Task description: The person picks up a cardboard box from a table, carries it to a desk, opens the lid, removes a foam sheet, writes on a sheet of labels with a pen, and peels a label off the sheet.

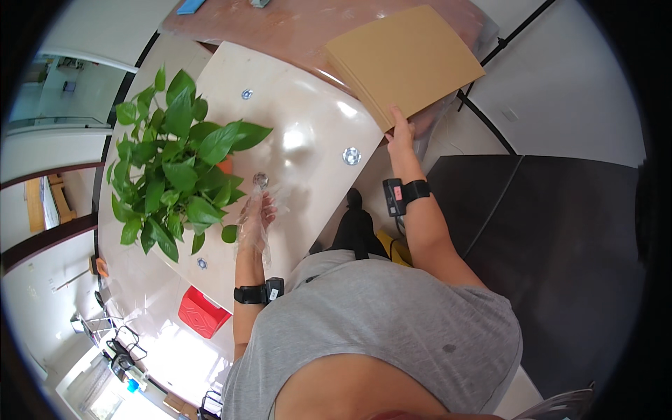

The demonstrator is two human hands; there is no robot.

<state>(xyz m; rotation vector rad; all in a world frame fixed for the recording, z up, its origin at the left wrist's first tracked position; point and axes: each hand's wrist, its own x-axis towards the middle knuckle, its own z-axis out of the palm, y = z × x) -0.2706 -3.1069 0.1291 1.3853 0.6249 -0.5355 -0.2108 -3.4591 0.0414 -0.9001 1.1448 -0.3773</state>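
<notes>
My right hand [400, 134] grips the near corner of a flat stack of brown cardboard [413, 63], with a finger on top and others at its edge. The cardboard lies on a reddish-brown table [280, 35] covered with clear film. Over the glossy white table [308, 182], my left hand [257, 212] has curled fingers with crumpled clear plastic film [250, 234] about them and the wrist. Just left of that hand stands a leafy green potted plant [178, 175]; its orange pot [225, 165] is mostly hidden by leaves.
Round shiny metal fittings [351, 155] are set in the white tabletop. A red plastic bin [201, 313] is by its lower left edge. Dark panels [553, 238] lie to my right. Something yellow [395, 250] shows beside my leg. Blue material [190, 7] sits at the far edge.
</notes>
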